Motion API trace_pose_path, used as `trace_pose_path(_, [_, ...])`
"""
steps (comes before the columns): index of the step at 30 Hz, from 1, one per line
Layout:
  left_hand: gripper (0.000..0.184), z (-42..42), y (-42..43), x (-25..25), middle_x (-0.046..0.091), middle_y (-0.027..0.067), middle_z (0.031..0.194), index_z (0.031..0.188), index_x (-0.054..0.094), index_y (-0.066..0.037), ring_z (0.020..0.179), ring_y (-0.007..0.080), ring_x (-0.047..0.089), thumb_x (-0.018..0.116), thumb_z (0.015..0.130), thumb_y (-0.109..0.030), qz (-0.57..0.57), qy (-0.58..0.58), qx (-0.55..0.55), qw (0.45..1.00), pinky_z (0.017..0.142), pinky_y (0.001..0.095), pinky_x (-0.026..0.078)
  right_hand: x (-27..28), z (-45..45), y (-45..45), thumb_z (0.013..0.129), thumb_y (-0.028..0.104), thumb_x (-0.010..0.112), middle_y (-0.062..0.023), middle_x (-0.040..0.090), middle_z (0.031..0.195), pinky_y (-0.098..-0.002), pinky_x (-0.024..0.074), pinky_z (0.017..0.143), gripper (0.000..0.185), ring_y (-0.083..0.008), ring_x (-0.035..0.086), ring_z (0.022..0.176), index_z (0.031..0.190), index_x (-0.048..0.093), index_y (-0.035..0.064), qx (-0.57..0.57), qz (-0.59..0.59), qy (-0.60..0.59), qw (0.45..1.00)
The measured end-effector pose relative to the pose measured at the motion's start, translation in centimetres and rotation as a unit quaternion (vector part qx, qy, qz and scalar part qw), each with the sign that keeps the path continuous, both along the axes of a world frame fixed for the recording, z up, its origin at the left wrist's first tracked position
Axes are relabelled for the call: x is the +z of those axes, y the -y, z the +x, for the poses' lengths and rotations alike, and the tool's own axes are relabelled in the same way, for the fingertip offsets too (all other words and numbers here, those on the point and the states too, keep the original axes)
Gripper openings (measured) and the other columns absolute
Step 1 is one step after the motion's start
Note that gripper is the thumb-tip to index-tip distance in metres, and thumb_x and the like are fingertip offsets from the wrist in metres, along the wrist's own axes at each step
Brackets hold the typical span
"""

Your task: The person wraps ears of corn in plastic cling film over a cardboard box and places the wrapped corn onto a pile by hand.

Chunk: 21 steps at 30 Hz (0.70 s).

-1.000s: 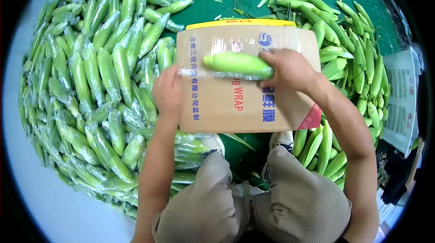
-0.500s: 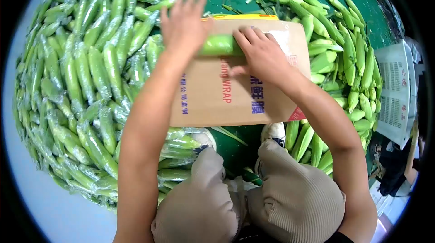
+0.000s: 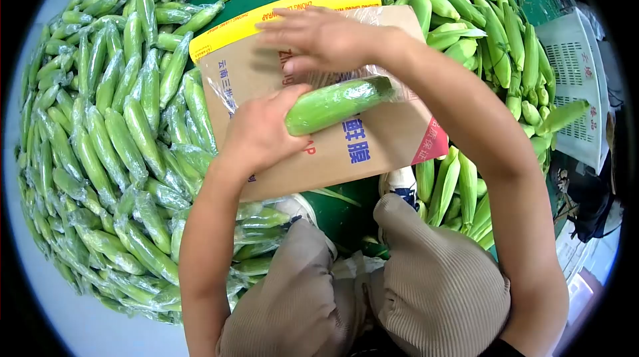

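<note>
Near the middle of the carton (image 3: 279, 174), one film-covered ear of corn (image 3: 339, 105) lies at a slant: its left end sits nearer the lower edge, its darker right end points at the right edge. Can't tell if its underside touches the cardboard.

Left hand (image 3: 261, 127): closed round the ear's left end, reaching in over the carton's left side. Right hand (image 3: 326, 40): over the upper half, fingers extended, thumb apart, no ear in it, slightly blurred. Can't tell if it touches the carton or the clear film there.

Yellow strip (image 3: 229, 34) with red print runs along the carton's top edge; red patch (image 3: 432, 142) fills the lower right corner. Blue and red print on the face, partly covered.

Off the left edge: big heap of wrapped ears (image 3: 113, 150). Off the right edge: heap of ears in husk (image 3: 506, 44), with a pale slotted crate (image 3: 579, 67) beyond. Green floor (image 3: 346, 220) shows below the bottom edge, between two shoes (image 3: 399, 182).
</note>
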<state>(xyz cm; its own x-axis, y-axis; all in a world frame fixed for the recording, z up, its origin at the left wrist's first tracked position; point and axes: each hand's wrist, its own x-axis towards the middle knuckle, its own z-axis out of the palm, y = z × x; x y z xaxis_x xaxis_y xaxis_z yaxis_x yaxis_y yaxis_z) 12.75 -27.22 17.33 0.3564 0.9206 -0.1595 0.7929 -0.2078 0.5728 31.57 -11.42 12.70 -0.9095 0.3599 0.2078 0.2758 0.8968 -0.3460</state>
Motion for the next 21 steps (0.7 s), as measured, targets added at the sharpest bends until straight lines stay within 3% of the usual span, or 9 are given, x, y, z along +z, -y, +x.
trace_pose_path(3, [0.064, 0.3, 0.9, 0.4, 0.074, 0.0198, 0.114, 0.13, 0.068, -0.011, 0.106, 0.0396, 0.071, 0.085, 0.071, -0.028, -0.106, -0.007, -0.034, 0.994, 0.094, 0.0461, 0.056, -2.9, -1.1, 3.1, 0.1, 0.068, 0.051, -0.0014, 0.034, 0.172, -0.0652, 0.0165, 0.128, 0.075, -0.0257, 0.022, 0.162, 0.161, 0.045, 0.0247, 0.008, 0.074, 0.061, 0.995])
trace_pose_path(6, [0.061, 1.5, 2.9, 2.4, 0.075, 0.0208, 0.11, 0.128, 0.068, -0.011, 0.104, 0.0396, 0.072, 0.083, 0.071, -0.03, -0.218, -0.05, -0.03, 0.974, 0.094, 0.046, 0.057, -2.2, -1.2, 3.2, 0.098, 0.074, 0.048, 0.0029, 0.032, 0.173, -0.0632, 0.0105, 0.13, 0.081, -0.024, 0.02, 0.163, 0.163, 0.042, 0.0267, 0.007, 0.041, 0.095, 0.995])
trace_pose_path(8, [0.059, 0.9, 7.3, -0.7, 0.075, 0.0205, 0.108, 0.126, 0.068, -0.012, 0.102, 0.0392, 0.072, 0.082, 0.072, -0.031, -0.231, 0.135, -0.106, 0.958, 0.092, 0.0461, 0.057, -2.3, -1.2, 3.2, 0.099, 0.075, 0.045, 0.0035, 0.031, 0.174, -0.0612, 0.008, 0.131, 0.082, -0.0233, 0.019, 0.163, 0.164, 0.041, 0.0254, -0.002, 0.04, 0.099, 0.994])
trace_pose_path(10, [0.062, 2.5, 12.0, -2.0, 0.075, 0.0196, 0.108, 0.131, 0.066, -0.014, 0.1, 0.0394, 0.072, 0.082, 0.074, -0.032, -0.313, 0.09, -0.149, 0.933, 0.092, 0.0464, 0.057, -2.8, -1.2, 3.4, 0.1, 0.074, 0.044, 0.0027, 0.03, 0.174, -0.0612, 0.0081, 0.131, 0.082, -0.0235, 0.019, 0.163, 0.164, 0.041, 0.0232, -0.012, 0.052, 0.087, 0.995])
trace_pose_path(13, [0.07, 2.6, 15.7, -4.1, 0.072, 0.0185, 0.117, 0.139, 0.058, -0.01, 0.112, 0.0363, 0.069, 0.082, 0.077, -0.031, -0.503, 0.089, -0.25, 0.822, 0.097, 0.045, 0.055, -3.5, -0.1, 6.0, 0.103, 0.069, 0.042, -0.0049, 0.03, 0.174, -0.0576, 0.0097, 0.131, 0.081, -0.0242, 0.02, 0.163, 0.163, 0.041, 0.015, 0.015, 0.054, 0.073, 0.996])
trace_pose_path(15, [0.079, 1.6, 19.2, -7.1, 0.065, 0.0183, 0.128, 0.147, 0.052, -0.006, 0.124, 0.0352, 0.062, 0.083, 0.078, -0.031, -0.449, 0.18, -0.251, 0.838, 0.103, 0.0431, 0.051, -3.1, 0.9, 9.6, 0.103, 0.068, 0.042, -0.0099, 0.031, 0.173, -0.0553, 0.0108, 0.132, 0.082, -0.0249, 0.022, 0.162, 0.162, 0.042, 0.0106, 0.089, 0.053, 0.071, 0.992])
trace_pose_path(17, [0.086, 0.1, 18.6, -4.7, 0.061, 0.0175, 0.132, 0.152, 0.047, -0.004, 0.127, 0.0348, 0.059, 0.083, 0.078, -0.03, -0.456, 0.198, -0.179, 0.849, 0.106, 0.0426, 0.049, -1.2, 2.0, 14.8, 0.102, 0.069, 0.041, -0.0145, 0.035, 0.17, -0.0519, 0.0121, 0.132, 0.087, -0.0261, 0.025, 0.161, 0.159, 0.044, 0.0038, 0.16, 0.038, 0.081, 0.983])
trace_pose_path(19, [0.092, -0.7, 16.0, -0.5, 0.058, 0.017, 0.141, 0.156, 0.045, -0.006, 0.132, 0.0332, 0.057, 0.085, 0.077, -0.03, -0.467, 0.13, -0.135, 0.864, 0.11, 0.0413, 0.047, -1.8, 3.1, 18.1, 0.099, 0.07, 0.046, -0.0159, 0.035, 0.17, -0.0546, 0.0159, 0.132, 0.092, -0.0293, 0.03, 0.159, 0.159, 0.041, 0.001, 0.216, -0.051, 0.043, 0.974])
trace_pose_path(21, [0.084, -2.9, 15.9, 1.3, 0.059, 0.0166, 0.148, 0.151, 0.054, -0.007, 0.136, 0.0322, 0.058, 0.087, 0.075, -0.024, -0.339, 0.114, -0.071, 0.931, 0.112, 0.0388, 0.047, -1.4, 4.6, 20.1, 0.095, 0.068, 0.055, -0.0181, 0.043, 0.164, -0.0531, 0.0205, 0.13, 0.095, -0.0304, 0.039, 0.154, 0.158, 0.042, -0.0017, 0.236, -0.208, -0.002, 0.949])
